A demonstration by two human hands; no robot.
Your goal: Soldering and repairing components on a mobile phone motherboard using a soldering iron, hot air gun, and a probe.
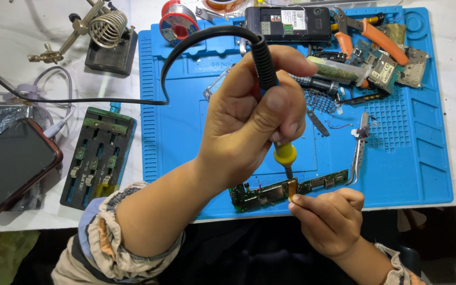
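Observation:
My left hand (249,121) is wrapped around a soldering iron (285,153) with a yellow collar and a black ribbed cord. Its tip points down onto a long green circuit board (265,194) at the near edge of the blue work mat (407,158). My right hand (328,216) is at the board's front edge. Its thumb and forefinger pinch a small orange flex strip (292,188) right under the iron's tip.
Bent tweezers (360,150) lie right of the board. At the mat's back are a dark opened phone (288,24), orange-handled pliers (370,34), loose boards (391,66) and a solder spool (178,24). Left of the mat are a coil iron stand (109,39), a black board holder (96,155) and a smartphone (9,169).

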